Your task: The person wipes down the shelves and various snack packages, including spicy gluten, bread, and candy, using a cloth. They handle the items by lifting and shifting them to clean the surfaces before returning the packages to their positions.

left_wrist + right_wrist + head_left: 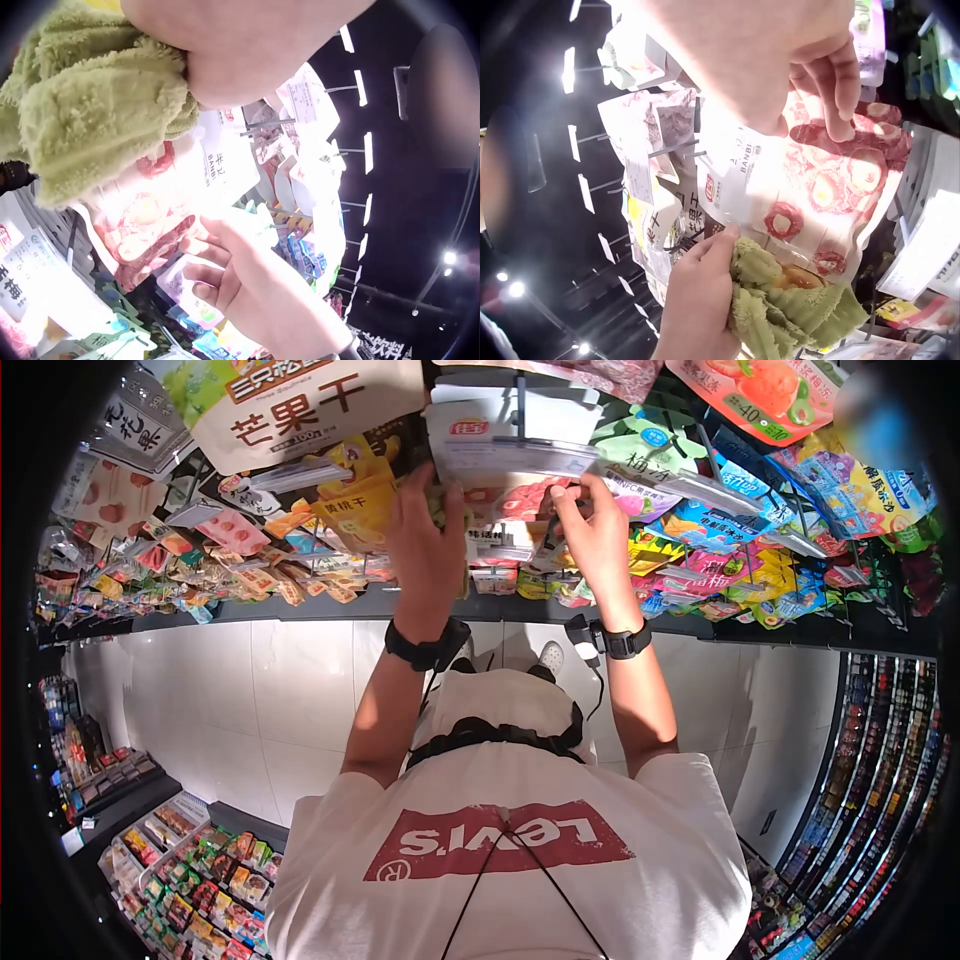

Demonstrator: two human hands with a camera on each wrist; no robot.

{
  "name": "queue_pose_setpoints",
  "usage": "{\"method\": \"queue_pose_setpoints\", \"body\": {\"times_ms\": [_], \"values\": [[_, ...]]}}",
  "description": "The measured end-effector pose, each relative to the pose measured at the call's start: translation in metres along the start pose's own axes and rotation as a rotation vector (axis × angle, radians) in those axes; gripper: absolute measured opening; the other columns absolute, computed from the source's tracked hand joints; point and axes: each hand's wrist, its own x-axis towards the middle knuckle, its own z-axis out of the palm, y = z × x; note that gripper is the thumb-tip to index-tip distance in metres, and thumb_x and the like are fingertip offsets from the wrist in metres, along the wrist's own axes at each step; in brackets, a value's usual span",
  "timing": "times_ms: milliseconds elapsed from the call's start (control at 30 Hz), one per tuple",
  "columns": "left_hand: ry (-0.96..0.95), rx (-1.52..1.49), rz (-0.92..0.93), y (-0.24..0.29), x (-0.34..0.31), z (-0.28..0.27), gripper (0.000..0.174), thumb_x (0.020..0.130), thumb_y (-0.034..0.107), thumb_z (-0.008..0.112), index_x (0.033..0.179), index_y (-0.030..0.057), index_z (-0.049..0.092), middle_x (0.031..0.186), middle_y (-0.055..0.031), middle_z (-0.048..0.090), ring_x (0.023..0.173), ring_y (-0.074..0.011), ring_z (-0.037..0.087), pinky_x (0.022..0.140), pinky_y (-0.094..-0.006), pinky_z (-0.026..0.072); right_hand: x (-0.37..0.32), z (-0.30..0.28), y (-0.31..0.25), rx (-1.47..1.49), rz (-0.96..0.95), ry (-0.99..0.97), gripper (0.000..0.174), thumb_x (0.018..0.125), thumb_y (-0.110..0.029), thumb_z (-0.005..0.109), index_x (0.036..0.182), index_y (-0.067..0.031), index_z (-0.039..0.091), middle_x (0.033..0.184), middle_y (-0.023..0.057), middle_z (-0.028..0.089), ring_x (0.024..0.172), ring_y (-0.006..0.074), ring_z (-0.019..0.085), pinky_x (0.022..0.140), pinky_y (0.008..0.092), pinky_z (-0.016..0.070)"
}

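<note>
A white snack bag (821, 176) printed with red, ring-shaped pieces hangs on the rack between both hands. My right hand (598, 540) pinches this bag (139, 217) at its side edge, thumb and fingertips on the printed part. From the other side, my left hand (430, 555) holds a fuzzy green cloth (105, 112). In the right wrist view the bunched cloth (791, 307) lies against the bag's near edge, and the left hand (701, 296) has its thumb along the bag's white top part. Part of the left fingers is hidden behind the cloth.
Snack pouches hang on hooks all around, among them a large mango pouch (300, 410), a yellow pouch (358, 500) and blue pouches (715, 525). Price tag holders (515, 457) stick out above the hands. The dark shelf edge (330, 610) runs below, with tiled floor (300, 670) behind.
</note>
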Motion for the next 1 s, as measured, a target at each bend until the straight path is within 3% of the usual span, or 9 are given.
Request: {"method": "queue_pose_setpoints", "body": {"times_ms": [167, 267, 400, 467, 700, 767, 867, 900, 1000], "values": [[-0.060, -0.090, -0.061, -0.006, 0.010, -0.005, 0.032, 0.108, 0.022, 0.069, 0.135, 0.0048, 0.066, 0.120, -0.0211, 0.074, 0.106, -0.0425, 0.074, 0.086, -0.0500, 0.0590, -0.004, 0.019, 0.005, -0.031, -0.044, 0.143, 0.030, 0.101, -0.025, 0.080, 0.117, 0.0003, 0.072, 0.089, 0.0072, 0.078, 0.076, 0.0189, 0.075, 0.071, 0.0335, 0.0572], [-0.020, -0.106, -0.081, -0.011, 0.015, 0.001, 0.027, 0.105, 0.021, 0.071, 0.125, 0.0042, 0.071, 0.113, -0.0187, 0.078, 0.103, -0.0383, 0.076, 0.089, -0.0459, 0.0593, -0.004, 0.021, 0.004, -0.015, 0.029, 0.139, 0.031, 0.101, -0.026, 0.081, 0.114, 0.0002, 0.073, 0.088, 0.0079, 0.078, 0.078, 0.0192, 0.076, 0.072, 0.0342, 0.0575], [0.000, -0.008, -0.017, -0.016, 0.022, 0.006, 0.022, 0.104, 0.019, 0.070, 0.120, 0.0038, 0.073, 0.111, -0.0190, 0.077, 0.101, -0.0402, 0.075, 0.086, -0.0482, 0.0587, -0.003, 0.018, -0.002, -0.041, 0.035, 0.130, 0.031, 0.101, -0.027, 0.081, 0.112, 0.0004, 0.073, 0.088, 0.0087, 0.078, 0.078, 0.0198, 0.076, 0.072, 0.0346, 0.0575], [0.042, 0.007, 0.034, -0.016, 0.026, 0.012, 0.018, 0.106, 0.017, 0.070, 0.117, 0.0037, 0.071, 0.104, -0.0192, 0.075, 0.089, -0.0424, 0.074, 0.074, -0.0509, 0.0582, -0.001, 0.017, -0.003, -0.086, 0.034, 0.124, 0.031, 0.101, -0.027, 0.081, 0.110, 0.0009, 0.073, 0.087, 0.0087, 0.078, 0.077, 0.0195, 0.075, 0.073, 0.0347, 0.0575], [0.061, 0.021, 0.003, -0.009, 0.022, 0.004, 0.023, 0.106, 0.020, 0.070, 0.121, 0.0022, 0.070, 0.110, -0.0209, 0.076, 0.094, -0.0447, 0.075, 0.080, -0.0507, 0.0593, -0.003, 0.012, 0.004, -0.073, -0.005, 0.107, 0.032, 0.100, -0.026, 0.082, 0.114, 0.0012, 0.071, 0.088, 0.0084, 0.078, 0.076, 0.0188, 0.073, 0.072, 0.0344, 0.0567], [0.061, 0.019, -0.103, -0.005, 0.010, -0.012, 0.029, 0.104, 0.024, 0.073, 0.123, 0.0035, 0.071, 0.114, -0.0185, 0.077, 0.105, -0.0399, 0.075, 0.091, -0.0459, 0.0587, -0.011, 0.010, 0.007, -0.065, -0.025, 0.145, 0.036, 0.100, -0.024, 0.083, 0.121, 0.0009, 0.069, 0.090, 0.0083, 0.078, 0.075, 0.0163, 0.072, 0.069, 0.0337, 0.0555], [0.087, 0.037, -0.147, -0.023, -0.004, -0.044, 0.030, 0.103, 0.027, 0.075, 0.123, 0.0036, 0.071, 0.112, -0.0171, 0.077, 0.104, -0.0372, 0.076, 0.091, -0.0432, 0.0591, -0.034, 0.013, 0.001, -0.034, 0.013, 0.201, 0.029, 0.102, -0.023, 0.082, 0.115, -0.0020, 0.068, 0.087, 0.0050, 0.076, 0.071, 0.0120, 0.069, 0.065, 0.0303, 0.0536], [0.102, 0.029, -0.143, -0.026, -0.004, -0.058, 0.028, 0.106, 0.022, 0.074, 0.125, 0.0021, 0.068, 0.111, -0.0181, 0.075, 0.098, -0.0399, 0.076, 0.086, -0.0489, 0.0598, -0.040, 0.019, -0.001, -0.027, 0.017, 0.155, 0.026, 0.102, -0.023, 0.082, 0.112, -0.0029, 0.069, 0.086, 0.0044, 0.075, 0.071, 0.0111, 0.068, 0.065, 0.0298, 0.0535], [0.128, 0.093, -0.132, -0.055, 0.008, -0.090, 0.031, 0.104, 0.023, 0.078, 0.123, 0.0005, 0.066, 0.119, -0.0181, 0.071, 0.108, -0.0375, 0.071, 0.093, -0.0471, 0.0572, -0.051, 0.043, -0.020, 0.025, -0.012, -0.037, 0.019, 0.104, -0.020, 0.079, 0.110, -0.0038, 0.071, 0.084, 0.0021, 0.071, 0.072, 0.0088, 0.068, 0.064, 0.0271, 0.0529]]}}
